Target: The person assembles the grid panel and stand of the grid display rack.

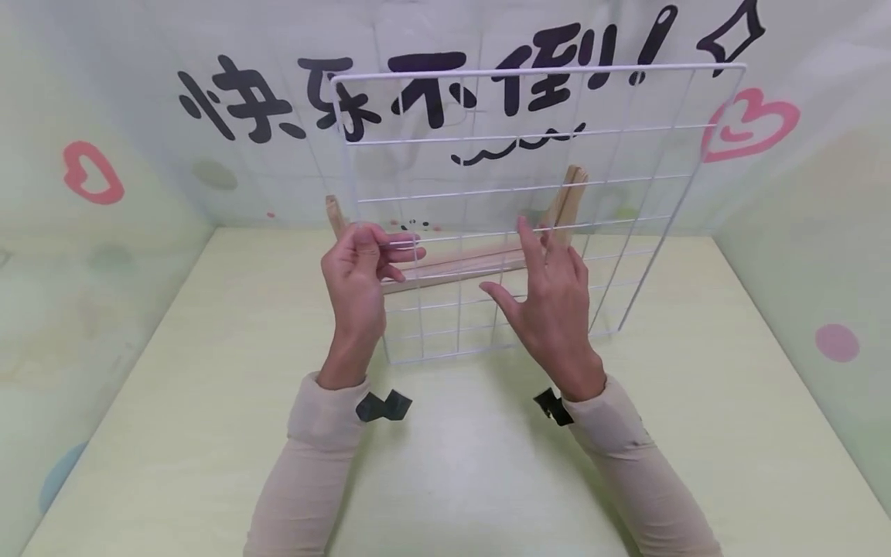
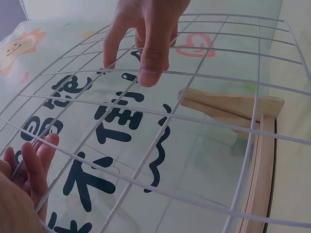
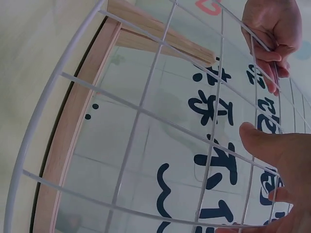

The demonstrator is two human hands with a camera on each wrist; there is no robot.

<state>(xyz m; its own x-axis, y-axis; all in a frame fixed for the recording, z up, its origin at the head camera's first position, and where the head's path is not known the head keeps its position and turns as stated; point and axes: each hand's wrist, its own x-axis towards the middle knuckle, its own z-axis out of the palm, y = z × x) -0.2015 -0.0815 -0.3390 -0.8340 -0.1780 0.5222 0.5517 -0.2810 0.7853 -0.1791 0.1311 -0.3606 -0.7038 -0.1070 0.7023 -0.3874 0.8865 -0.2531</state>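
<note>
A white wire grid panel (image 1: pixel 539 71) stands nearly upright, tilted, with its lower edge at the tabletop. Behind it is a wooden frame (image 1: pixel 459 267), a long bar with a wooden piece rising at each end. My left hand (image 1: pixel 358 271) holds the panel's left side, its thumb in front and several fingertips past the wire. Right of centre, my right hand (image 1: pixel 553 309) touches the grid with fingers extended and thumb spread wide. In the left wrist view, the right hand's thumb and index finger stand apart at the wires. Wires partly cover the wooden frame.
The pale tabletop (image 1: pixel 445 464) stretches in front of the panel. A white backdrop (image 1: pixel 278 46) with black lettering rises behind, and patterned side walls (image 1: pixel 814 255) flank the table. Dark pieces (image 1: pixel 384 405) sit by both sleeve cuffs.
</note>
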